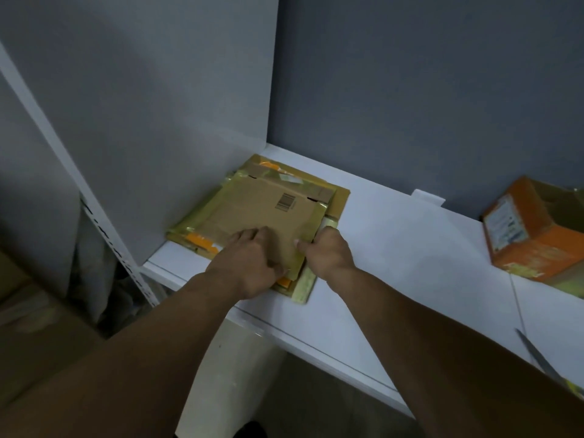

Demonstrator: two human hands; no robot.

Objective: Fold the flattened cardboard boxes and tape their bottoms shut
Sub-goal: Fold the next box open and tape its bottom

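Flattened cardboard boxes [262, 213] lie stacked on white bench [395, 248]; at least three layers. Step: taking the top one. Right hand [328, 252] pinches its right edge; left hand [249, 263] lies on top, grip unclear. Next: lift clear, open out. Right of the boxes: one orange box [534, 232], one scissors [537, 355].

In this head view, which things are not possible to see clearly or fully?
Head view:
Number of flattened boxes: the top one covers the rest.
Text of the barcode label: too small.
Rest of the orange box: cut off by the right edge.
Handles of the scissors: hidden behind the right forearm.
Whether the left hand grips or only presses: not clear.
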